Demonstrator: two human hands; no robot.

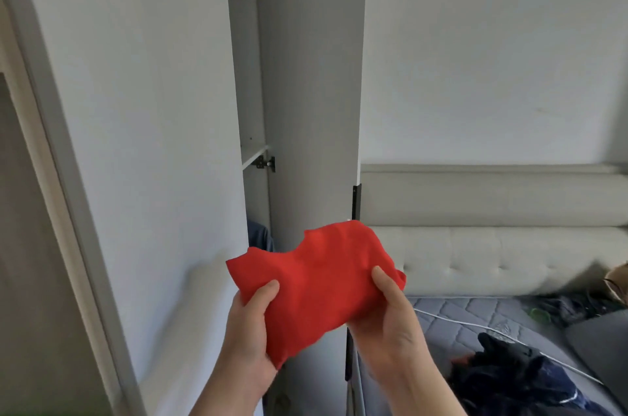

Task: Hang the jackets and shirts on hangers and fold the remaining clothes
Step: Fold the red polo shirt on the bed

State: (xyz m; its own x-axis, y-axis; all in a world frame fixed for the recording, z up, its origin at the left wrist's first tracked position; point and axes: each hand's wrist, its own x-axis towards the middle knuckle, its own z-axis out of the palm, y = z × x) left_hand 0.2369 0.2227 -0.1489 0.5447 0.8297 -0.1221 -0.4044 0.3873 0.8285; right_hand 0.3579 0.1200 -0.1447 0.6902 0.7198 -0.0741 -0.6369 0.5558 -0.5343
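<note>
Clearly the red garment (316,283) is the thing in hand: it sits low in the middle of the frame as a compact, rumpled bundle, held up in the air between both hands. The left hand (249,330) grips its lower left edge, thumb on top and fingers tucked underneath; the right hand (390,324) holds the right end the same way, thumb pressed onto the cloth. The bundle's long axis runs across the frame from hand to hand, rising a little toward the right. Just behind and above it stands the wardrobe (244,75), its door (312,92) swung open edge-on to the camera, so the opening shows only as a narrow slot up the middle of the frame. That slot lies up and left of the bundle, on the left hand's side, so a put-away would probably lead with that hand. Inside, a shelf (254,154) shows at mid height (nothing can be made out on it from here), and below it a blue garment (260,239) peeks out. At lower right, on the bed (452,313), a heap of dark clothes (509,378) lies unsorted beside a white cable (475,325).
</note>
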